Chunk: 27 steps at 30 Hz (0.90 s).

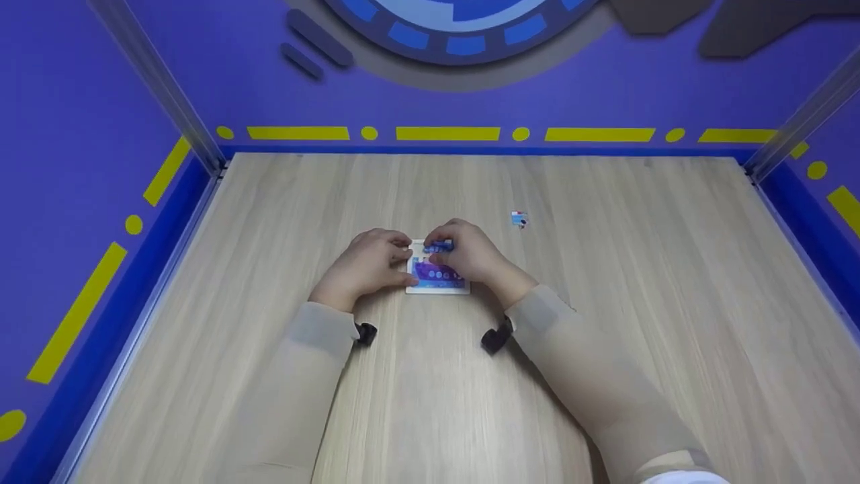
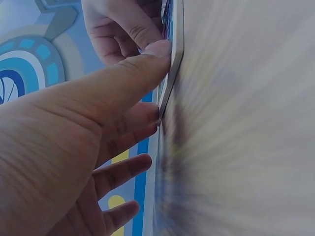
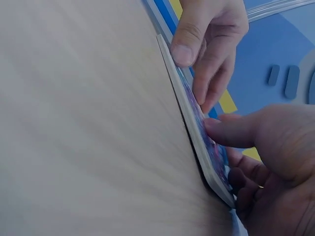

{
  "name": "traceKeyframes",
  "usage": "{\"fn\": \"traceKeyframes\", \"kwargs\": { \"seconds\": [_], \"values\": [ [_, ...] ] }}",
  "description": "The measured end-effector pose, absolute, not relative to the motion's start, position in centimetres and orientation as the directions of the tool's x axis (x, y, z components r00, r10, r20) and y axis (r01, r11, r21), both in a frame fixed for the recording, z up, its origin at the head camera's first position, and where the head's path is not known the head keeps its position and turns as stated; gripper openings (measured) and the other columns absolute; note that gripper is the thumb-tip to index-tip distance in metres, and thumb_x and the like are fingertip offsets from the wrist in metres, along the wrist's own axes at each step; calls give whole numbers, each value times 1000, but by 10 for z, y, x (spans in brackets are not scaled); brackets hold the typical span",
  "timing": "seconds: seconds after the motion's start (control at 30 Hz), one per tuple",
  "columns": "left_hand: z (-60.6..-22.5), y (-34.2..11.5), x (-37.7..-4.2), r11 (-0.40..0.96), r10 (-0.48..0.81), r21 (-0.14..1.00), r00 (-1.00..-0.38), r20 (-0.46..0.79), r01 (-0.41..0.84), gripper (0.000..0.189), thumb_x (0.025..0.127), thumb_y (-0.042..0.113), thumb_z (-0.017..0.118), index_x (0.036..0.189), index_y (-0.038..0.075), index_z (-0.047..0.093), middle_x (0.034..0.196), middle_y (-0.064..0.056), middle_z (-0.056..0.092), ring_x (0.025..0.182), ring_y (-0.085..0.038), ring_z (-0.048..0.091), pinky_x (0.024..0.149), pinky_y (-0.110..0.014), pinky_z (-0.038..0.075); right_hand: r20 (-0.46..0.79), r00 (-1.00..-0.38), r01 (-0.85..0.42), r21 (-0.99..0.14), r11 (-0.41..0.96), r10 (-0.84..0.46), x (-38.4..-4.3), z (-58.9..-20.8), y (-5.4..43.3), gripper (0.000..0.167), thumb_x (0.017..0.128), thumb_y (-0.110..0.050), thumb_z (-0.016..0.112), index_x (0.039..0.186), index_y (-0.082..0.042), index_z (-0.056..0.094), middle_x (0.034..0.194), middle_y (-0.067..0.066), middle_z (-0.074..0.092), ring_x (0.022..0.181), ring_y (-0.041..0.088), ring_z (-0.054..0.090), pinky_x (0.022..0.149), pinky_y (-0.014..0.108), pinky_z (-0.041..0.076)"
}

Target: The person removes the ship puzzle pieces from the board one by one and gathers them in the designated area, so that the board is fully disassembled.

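A pale wood-grain counter point(image 1: 416, 403) stands before a blue-violet wall point(image 1: 571, 101) marked with yellow bars point(image 1: 447, 134). On it lies a puzzle board point(image 1: 437, 291), flat and roughly square – no marked long axis – with a purple picture point(image 1: 426, 270) and its blue band along the near side. A blue piece point(image 1: 440, 247) sits at the board's far part, right of middle, its longer axis running left to right. The right hand point(image 1: 474, 252) is nearer: its grip is narrow, fingertips on the far side and thumb on the near, the piece between; whether it is seated or raised cannot be determined. The left hand point(image 1: 369, 262) is at the board's left edge, thumb on the rim, fingers loosely extended – grip wide, nothing enclosed. Farther out, a loose piece point(image 1: 519, 219) lies beyond and right of the board, well apart, nearer the right hand.
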State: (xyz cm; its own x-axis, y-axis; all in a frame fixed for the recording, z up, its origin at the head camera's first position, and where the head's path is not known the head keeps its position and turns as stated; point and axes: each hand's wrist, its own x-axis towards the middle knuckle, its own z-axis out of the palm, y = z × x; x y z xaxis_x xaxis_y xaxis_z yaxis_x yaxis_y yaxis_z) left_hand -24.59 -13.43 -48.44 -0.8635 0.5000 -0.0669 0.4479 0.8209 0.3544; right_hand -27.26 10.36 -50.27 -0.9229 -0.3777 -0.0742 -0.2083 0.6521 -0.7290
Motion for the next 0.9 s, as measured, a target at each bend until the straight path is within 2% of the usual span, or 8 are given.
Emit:
{"fn": "traceKeyframes", "kwargs": {
  "seconds": [0.17, 0.4, 0.53, 0.77, 0.9],
  "values": [
    [-483, -135, -246, 822, 496, 359, -866, -66, 443, 64, 99, 45, 88, 149, 7, 74, 163, -9, 66, 158, -35, 55, 139, -56, 37, -103, -925, -178, -731, 658, -365, -274, -500, 103, 42, 108, -19, 79, 148, -12, 73, 146, 11, 71, 143, 32, 66, 130, 51, 51],
    [-483, -134, -245, 820, 496, 369, -866, -72, 439, 66, 100, 47, 87, 150, 7, 72, 165, -9, 64, 161, -35, 53, 139, -56, 36, -152, -880, -249, -659, 709, -451, -275, -493, 112, 40, 111, -15, 73, 151, -14, 73, 156, 10, 64, 152, 35, 61, 133, 54, 47],
    [-483, -134, -244, 823, 492, 365, -867, -77, 435, 66, 100, 47, 87, 151, 7, 72, 165, -9, 64, 161, -34, 53, 140, -55, 36, -176, -862, -249, -669, 700, -475, -275, -492, 117, 42, 112, -13, 69, 154, -18, 71, 160, 9, 61, 156, 34, 58, 136, 55, 44],
    [-483, -133, -245, 826, 493, 362, -865, -90, 433, 67, 101, 48, 86, 153, 8, 70, 166, -8, 63, 161, -34, 53, 140, -55, 36, -178, -865, -227, -695, 683, -469, -276, -492, 119, 42, 112, -12, 70, 153, -18, 72, 156, 9, 64, 151, 33, 61, 135, 55, 46],
    [-482, -134, -245, 825, 494, 364, -865, -92, 433, 67, 101, 47, 86, 153, 7, 70, 166, -9, 63, 161, -35, 52, 140, -56, 35, -168, -864, -239, -693, 680, -475, -277, -492, 119, 42, 111, -10, 72, 152, -17, 73, 153, 10, 66, 143, 33, 64, 131, 54, 49]
  ]
}}
